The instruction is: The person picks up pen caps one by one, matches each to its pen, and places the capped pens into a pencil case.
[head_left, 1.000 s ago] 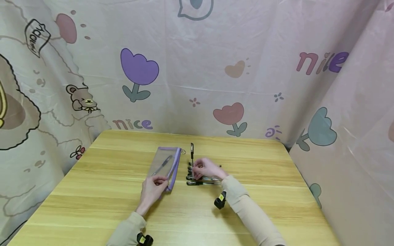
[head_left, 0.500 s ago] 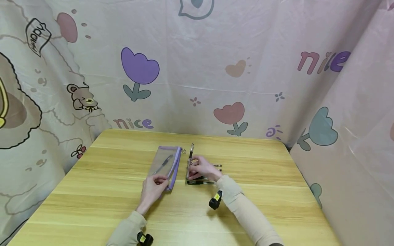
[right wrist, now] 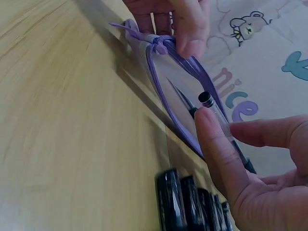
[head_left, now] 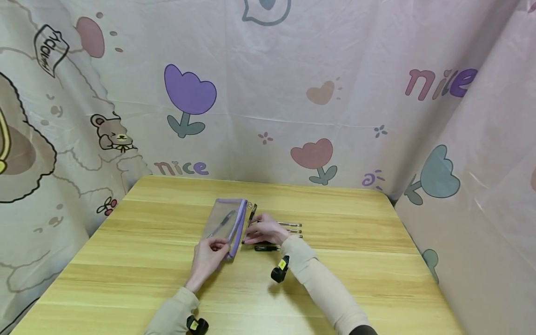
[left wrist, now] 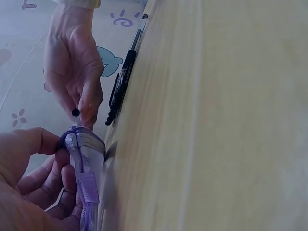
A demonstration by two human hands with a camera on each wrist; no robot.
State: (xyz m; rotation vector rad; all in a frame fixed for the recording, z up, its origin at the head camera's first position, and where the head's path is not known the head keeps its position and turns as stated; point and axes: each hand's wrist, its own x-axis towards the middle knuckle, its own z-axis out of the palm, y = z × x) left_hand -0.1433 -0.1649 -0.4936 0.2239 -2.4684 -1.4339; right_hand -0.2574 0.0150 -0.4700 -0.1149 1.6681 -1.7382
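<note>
A mesh pencil pouch with purple zipper edging (head_left: 239,223) lies on the table, its mouth parted toward the right, with one pen (head_left: 222,224) inside. My left hand (head_left: 207,260) pinches the pouch's near corner. Just right of the mouth, my right hand (head_left: 264,230) holds a black-capped clear pen (head_left: 252,214) between thumb and fingers. In the right wrist view that pen's end (right wrist: 206,98) is at the pouch opening (right wrist: 180,91). Several pens (right wrist: 171,202) lie side by side beneath the right hand, partly hidden by it in the head view.
The wooden table (head_left: 125,260) extends around the pouch and pens. A patterned curtain (head_left: 268,93) hangs behind the table and at both sides. Black wrist cameras (head_left: 279,270) sit on both forearms.
My right hand has moved left from the row of pens to the pouch's mouth, bringing the upright pen along and tilting it. My left hand has stayed on the pouch.
</note>
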